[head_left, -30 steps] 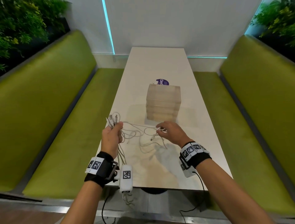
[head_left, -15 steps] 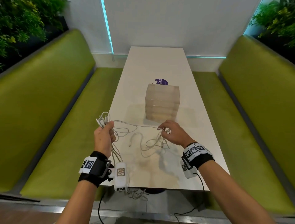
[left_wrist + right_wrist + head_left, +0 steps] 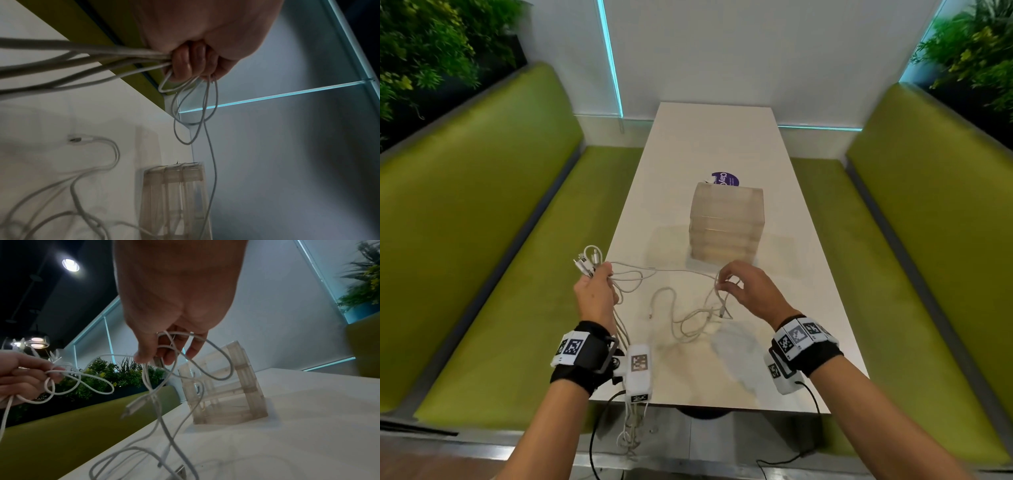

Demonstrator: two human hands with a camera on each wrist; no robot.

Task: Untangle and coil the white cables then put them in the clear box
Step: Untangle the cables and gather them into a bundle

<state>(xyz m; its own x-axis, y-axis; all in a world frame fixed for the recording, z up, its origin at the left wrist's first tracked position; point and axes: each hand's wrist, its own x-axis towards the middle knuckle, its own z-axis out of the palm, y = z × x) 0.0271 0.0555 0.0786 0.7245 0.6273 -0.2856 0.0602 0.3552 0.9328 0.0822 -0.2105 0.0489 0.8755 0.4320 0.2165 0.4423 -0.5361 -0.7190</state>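
Observation:
Several tangled white cables (image 3: 681, 308) hang between my two hands above the near end of the white table (image 3: 722, 144). My left hand (image 3: 595, 291) grips a bundle of them in a fist, plug ends (image 3: 585, 262) sticking out above it and strands trailing past the table's front edge. My right hand (image 3: 743, 287) pinches a cable strand (image 3: 164, 344) with thumb and fingers, loops and a plug (image 3: 133, 408) dangling below. The clear box (image 3: 726, 226) stands upright on the table just beyond my right hand. In the left wrist view my fingers (image 3: 191, 63) curl round the cables (image 3: 82, 65).
Green benches (image 3: 482, 240) run along both sides of the table, the right bench (image 3: 928, 240) close by. A purple round sticker (image 3: 724, 179) lies behind the box. Plants (image 3: 431, 44) line the back corners. A white wall with cyan light strips closes the far end.
My left hand has drawn left and slightly toward me with the bundle, while the right hand stayed near the box, so the cables stretch wider between them and loops hang lower.

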